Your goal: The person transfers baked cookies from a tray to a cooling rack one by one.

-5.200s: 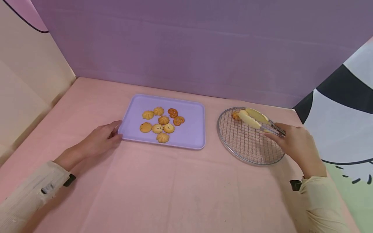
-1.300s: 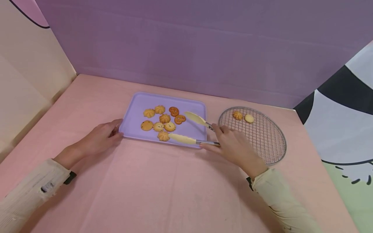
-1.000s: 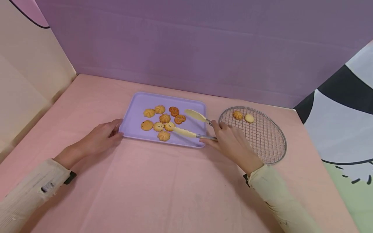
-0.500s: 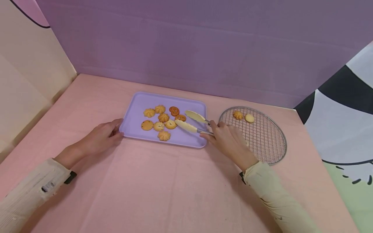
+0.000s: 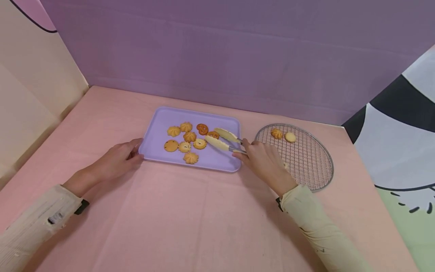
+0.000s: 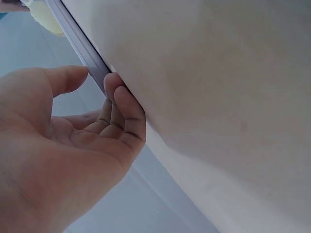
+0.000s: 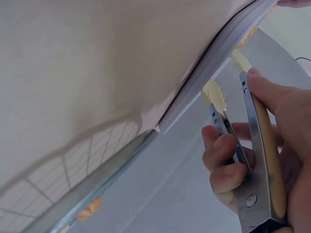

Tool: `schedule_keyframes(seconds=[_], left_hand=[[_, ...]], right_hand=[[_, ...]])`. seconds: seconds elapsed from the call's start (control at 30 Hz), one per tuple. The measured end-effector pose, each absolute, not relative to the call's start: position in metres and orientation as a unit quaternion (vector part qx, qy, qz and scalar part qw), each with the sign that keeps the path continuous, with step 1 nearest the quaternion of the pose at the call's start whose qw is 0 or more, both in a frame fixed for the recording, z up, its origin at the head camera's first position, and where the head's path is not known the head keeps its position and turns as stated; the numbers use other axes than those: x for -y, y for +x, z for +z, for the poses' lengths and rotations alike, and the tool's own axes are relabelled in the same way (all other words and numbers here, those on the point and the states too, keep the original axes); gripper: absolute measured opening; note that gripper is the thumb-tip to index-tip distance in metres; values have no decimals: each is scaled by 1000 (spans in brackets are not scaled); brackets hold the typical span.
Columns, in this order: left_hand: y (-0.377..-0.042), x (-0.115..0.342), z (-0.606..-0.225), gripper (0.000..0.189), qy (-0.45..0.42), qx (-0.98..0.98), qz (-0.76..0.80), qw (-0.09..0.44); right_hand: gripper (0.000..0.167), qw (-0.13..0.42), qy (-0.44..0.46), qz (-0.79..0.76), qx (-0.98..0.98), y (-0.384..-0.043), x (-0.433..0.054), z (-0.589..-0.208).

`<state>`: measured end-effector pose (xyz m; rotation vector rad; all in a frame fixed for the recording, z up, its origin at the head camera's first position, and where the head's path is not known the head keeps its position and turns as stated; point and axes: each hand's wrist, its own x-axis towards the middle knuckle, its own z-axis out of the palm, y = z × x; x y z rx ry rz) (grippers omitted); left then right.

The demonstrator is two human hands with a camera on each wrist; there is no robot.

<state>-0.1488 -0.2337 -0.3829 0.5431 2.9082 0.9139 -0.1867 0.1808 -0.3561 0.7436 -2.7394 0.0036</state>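
My left hand pinches the left edge of a lilac tray, thumb above and fingertips against the rim in the left wrist view. Several cookies lie on the tray, among them a spotted round one, a swirled one, a round one with a white-flecked middle and a pretzel-shaped one. My right hand holds metal tongs with cream tips, spread apart over the tray's right half. A second pretzel cookie shows partly behind the spread tips.
To the right stands a round wire rack with a swirled cookie and a pale round cookie. A small pale piece peeks out behind my right hand. A purple wall closes off the back of the pink tabletop.
The tongs have come from the rack over to the tray, then up toward the second pretzel cookie. The flecked cookie and a swirled one have shifted slightly. My left hand stays at the tray's edge.
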Motion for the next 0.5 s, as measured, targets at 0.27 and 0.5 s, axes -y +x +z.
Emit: schedule_keyframes(seconds=[0.27, 0.5], left_hand=[[-149, 234, -384, 55, 175, -937, 301, 27], [-149, 234, -382, 53, 180, -938, 297, 19]], right_hand=[[50, 160, 270, -13, 949, -187, -187, -358], [50, 162, 268, -8, 950, -184, -194, -354]])
